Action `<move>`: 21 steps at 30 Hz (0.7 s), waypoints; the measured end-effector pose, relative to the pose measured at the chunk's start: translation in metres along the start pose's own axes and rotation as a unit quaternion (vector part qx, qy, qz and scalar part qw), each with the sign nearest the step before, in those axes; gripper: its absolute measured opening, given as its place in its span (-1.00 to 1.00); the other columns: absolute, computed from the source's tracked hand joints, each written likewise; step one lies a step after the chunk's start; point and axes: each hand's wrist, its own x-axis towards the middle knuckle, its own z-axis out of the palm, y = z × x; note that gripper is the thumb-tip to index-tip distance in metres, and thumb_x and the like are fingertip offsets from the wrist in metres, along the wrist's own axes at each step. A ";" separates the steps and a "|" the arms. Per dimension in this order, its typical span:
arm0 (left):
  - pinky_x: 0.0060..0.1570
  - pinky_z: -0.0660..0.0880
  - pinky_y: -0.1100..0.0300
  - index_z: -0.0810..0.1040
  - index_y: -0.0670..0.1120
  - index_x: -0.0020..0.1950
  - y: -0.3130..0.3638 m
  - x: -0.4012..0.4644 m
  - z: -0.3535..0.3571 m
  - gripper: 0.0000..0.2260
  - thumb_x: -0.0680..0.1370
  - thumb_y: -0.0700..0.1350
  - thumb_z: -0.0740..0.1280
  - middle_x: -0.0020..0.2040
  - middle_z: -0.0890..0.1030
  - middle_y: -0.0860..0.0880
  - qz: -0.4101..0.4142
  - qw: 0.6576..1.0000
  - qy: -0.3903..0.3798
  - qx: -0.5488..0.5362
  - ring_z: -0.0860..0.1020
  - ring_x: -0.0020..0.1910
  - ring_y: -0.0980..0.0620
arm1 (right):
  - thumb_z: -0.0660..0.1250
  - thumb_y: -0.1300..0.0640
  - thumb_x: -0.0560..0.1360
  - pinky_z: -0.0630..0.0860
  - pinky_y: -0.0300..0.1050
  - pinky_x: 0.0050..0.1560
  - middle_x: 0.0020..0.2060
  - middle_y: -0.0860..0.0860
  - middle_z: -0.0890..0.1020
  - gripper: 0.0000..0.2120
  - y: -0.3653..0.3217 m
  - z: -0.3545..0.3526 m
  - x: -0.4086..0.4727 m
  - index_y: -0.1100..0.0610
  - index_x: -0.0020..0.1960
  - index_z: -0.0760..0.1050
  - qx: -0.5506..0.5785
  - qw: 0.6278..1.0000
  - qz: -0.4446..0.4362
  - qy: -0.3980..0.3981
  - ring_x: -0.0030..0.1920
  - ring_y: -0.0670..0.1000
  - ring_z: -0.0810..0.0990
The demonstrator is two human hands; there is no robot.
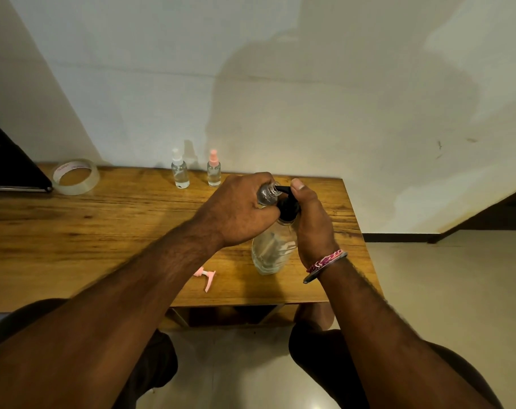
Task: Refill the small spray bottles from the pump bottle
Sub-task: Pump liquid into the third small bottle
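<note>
On table: left hand grips uncapped spray bottle at pump bottle nozzle; right hand fingers apparently curl round pump head.

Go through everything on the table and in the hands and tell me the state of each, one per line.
Left hand: grips an uncapped small bottle, tilted, mouth at the pump spout.
Right hand: on the black pump head, thumb on top.
Pump bottle: upright, partly full.
White-capped spray bottle: upright, capped.
Pink-capped spray bottle: upright, capped.
Pink sprayer top: off, lying flat.
Tape roll: lying flat.
</note>
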 end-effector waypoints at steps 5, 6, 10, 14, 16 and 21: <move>-0.35 0.47 0.19 0.52 0.10 -0.17 -0.001 0.000 0.001 -0.79 0.49 -0.17 0.48 -0.29 0.62 0.10 -0.004 1.000 -0.001 0.005 0.58 -0.32 0.08 | 0.30 -0.27 0.42 0.50 0.13 0.14 -0.17 -0.07 0.72 -0.70 -0.002 0.001 0.000 -0.14 -0.19 0.73 -0.003 1.000 -0.008 0.010 -0.01 0.00 0.63; -0.34 0.48 0.17 0.53 0.09 -0.17 -0.002 0.000 0.001 -0.80 0.49 -0.18 0.47 -0.29 0.62 0.09 -0.005 1.000 -0.001 0.005 0.58 -0.32 0.06 | 0.27 -0.22 0.47 0.49 0.07 0.09 -0.20 -0.09 0.72 -0.71 -0.003 0.002 0.000 -0.16 -0.21 0.72 -0.009 1.000 -0.010 0.007 -0.05 -0.04 0.63; -0.37 0.39 0.26 0.49 0.12 -0.21 -0.002 0.000 0.000 -0.75 0.48 -0.19 0.48 -0.33 0.58 0.12 0.005 1.000 0.004 0.009 0.51 -0.37 0.14 | 0.24 -0.24 0.50 0.54 0.08 0.14 -0.13 -0.04 0.75 -0.67 -0.005 0.002 -0.002 -0.15 -0.14 0.74 -0.018 0.999 -0.026 -0.019 0.00 -0.03 0.68; -0.38 0.38 0.27 0.49 0.12 -0.21 -0.001 0.000 0.001 -0.76 0.49 -0.17 0.48 -0.35 0.58 0.11 0.012 1.000 0.007 0.009 0.50 -0.39 0.15 | 0.18 -0.21 0.56 0.55 0.06 0.23 -0.10 -0.06 0.76 -0.64 -0.008 0.001 -0.006 -0.20 -0.13 0.74 -0.020 0.999 -0.025 -0.027 0.03 -0.06 0.71; -0.37 0.39 0.24 0.51 0.09 -0.20 -0.002 0.001 0.001 -0.79 0.49 -0.16 0.48 -0.34 0.59 0.10 0.010 1.000 0.008 0.007 0.51 -0.38 0.14 | 0.15 -0.21 0.57 0.54 0.11 0.30 -0.08 -0.06 0.77 -0.62 -0.009 0.001 -0.007 -0.21 -0.11 0.74 -0.024 0.999 -0.027 -0.032 0.07 -0.04 0.71; -0.38 0.38 0.30 0.51 0.10 -0.20 -0.002 0.001 0.000 -0.78 0.49 -0.16 0.49 -0.33 0.59 0.13 0.009 1.000 0.006 0.006 0.52 -0.38 0.15 | 0.22 -0.53 0.42 0.54 0.10 0.32 -0.06 -0.09 0.77 -0.53 -0.011 0.003 -0.009 -0.25 -0.10 0.73 -0.023 0.999 -0.028 -0.031 0.10 -0.05 0.71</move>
